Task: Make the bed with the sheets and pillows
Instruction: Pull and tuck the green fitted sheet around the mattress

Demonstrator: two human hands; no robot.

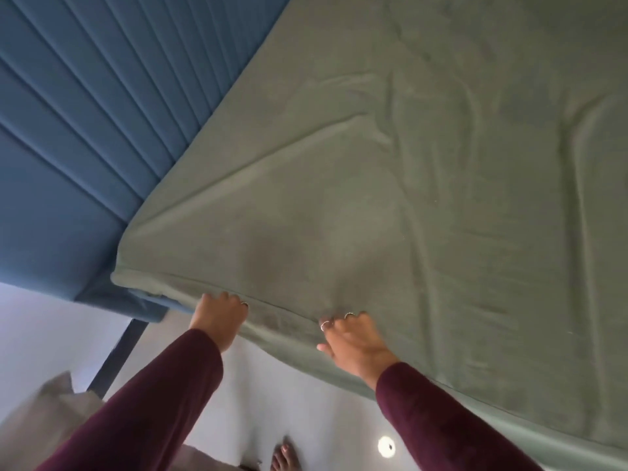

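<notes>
The fingertips of both hands are hidden under the folded edge of the green sheet (390, 198), and a tan thing (40, 413) at the bottom left is too blurry to name. The left hand (217, 316) and right hand (353, 338) are a little apart, each curled tight on that edge near the corner by the blue headboard (78, 130). The sheet covers the bed with soft wrinkles, and a bare foot (283, 455) stands on the pale floor (299, 396) below.
</notes>
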